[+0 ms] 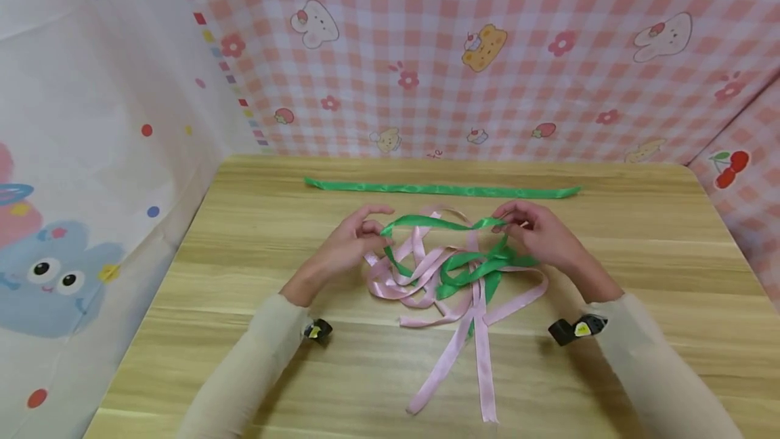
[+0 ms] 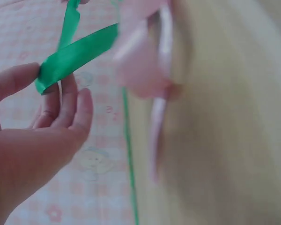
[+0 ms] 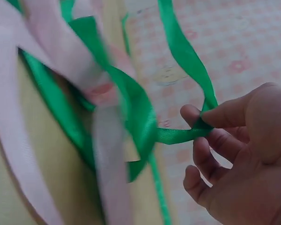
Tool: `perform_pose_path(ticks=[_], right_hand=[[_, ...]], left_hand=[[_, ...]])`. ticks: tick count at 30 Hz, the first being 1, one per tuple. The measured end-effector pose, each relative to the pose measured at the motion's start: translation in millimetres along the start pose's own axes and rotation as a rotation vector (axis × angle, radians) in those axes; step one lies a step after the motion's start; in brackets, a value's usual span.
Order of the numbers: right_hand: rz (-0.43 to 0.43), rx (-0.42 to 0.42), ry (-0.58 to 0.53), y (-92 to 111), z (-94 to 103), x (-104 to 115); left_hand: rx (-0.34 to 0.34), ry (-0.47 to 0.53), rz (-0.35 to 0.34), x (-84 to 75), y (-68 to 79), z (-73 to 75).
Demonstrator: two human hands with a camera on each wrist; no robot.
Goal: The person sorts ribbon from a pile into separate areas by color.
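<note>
green ribbon (image 1: pixel 435 222) arcs along the twelve o'clock edge of pink ribbons (image 1: pixel 479 317) on the wooden table (image 1: pixel 244 249), its loops tangled among them. at ten o'clock the left hand (image 1: pixel 355 241) pinches one bend between thumb and finger. beyond the pink, at twelve, a flat green strip (image 1: pixel 441 189) lies straight. at two, the right hand (image 1: pixel 536 232) pinches another stretch, thumb and fingertips together.
</note>
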State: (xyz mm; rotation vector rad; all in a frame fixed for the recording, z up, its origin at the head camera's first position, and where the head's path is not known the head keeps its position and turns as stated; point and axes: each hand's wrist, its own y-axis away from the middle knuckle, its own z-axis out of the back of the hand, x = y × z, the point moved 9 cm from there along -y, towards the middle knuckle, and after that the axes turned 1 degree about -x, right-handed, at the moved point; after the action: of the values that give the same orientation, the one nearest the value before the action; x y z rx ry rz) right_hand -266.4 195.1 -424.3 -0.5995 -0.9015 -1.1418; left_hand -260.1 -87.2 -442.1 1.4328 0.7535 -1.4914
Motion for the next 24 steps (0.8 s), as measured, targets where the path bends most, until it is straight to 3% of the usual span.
perform_pose_path(ticks=[5, 10, 15, 19, 24], right_hand=[[-0.003, -0.061, 0.04, 10, 20.6, 16], [0.041, -0.092, -0.026, 21, 35.8, 31], [0.115, -0.079, -0.175, 29, 47.4, 42], [0.172, -0.006, -0.306, 35, 50.9, 49], [0.147, 0.113, -0.222, 42, 45.8, 50]], left_hand=[[0.014, 0.136, -0.124, -29.9, 5.6, 7.7], [0.017, 0.194, -0.199, -53.0, 12.6, 17.8], [-0.007, 0.103, -0.179, -61.9, 19.4, 30.7], [0.011, 0.028, -0.187, -66.2, 23.5, 36.0], [0.013, -0.011, -0.216, -71.6, 27.8, 44.1]])
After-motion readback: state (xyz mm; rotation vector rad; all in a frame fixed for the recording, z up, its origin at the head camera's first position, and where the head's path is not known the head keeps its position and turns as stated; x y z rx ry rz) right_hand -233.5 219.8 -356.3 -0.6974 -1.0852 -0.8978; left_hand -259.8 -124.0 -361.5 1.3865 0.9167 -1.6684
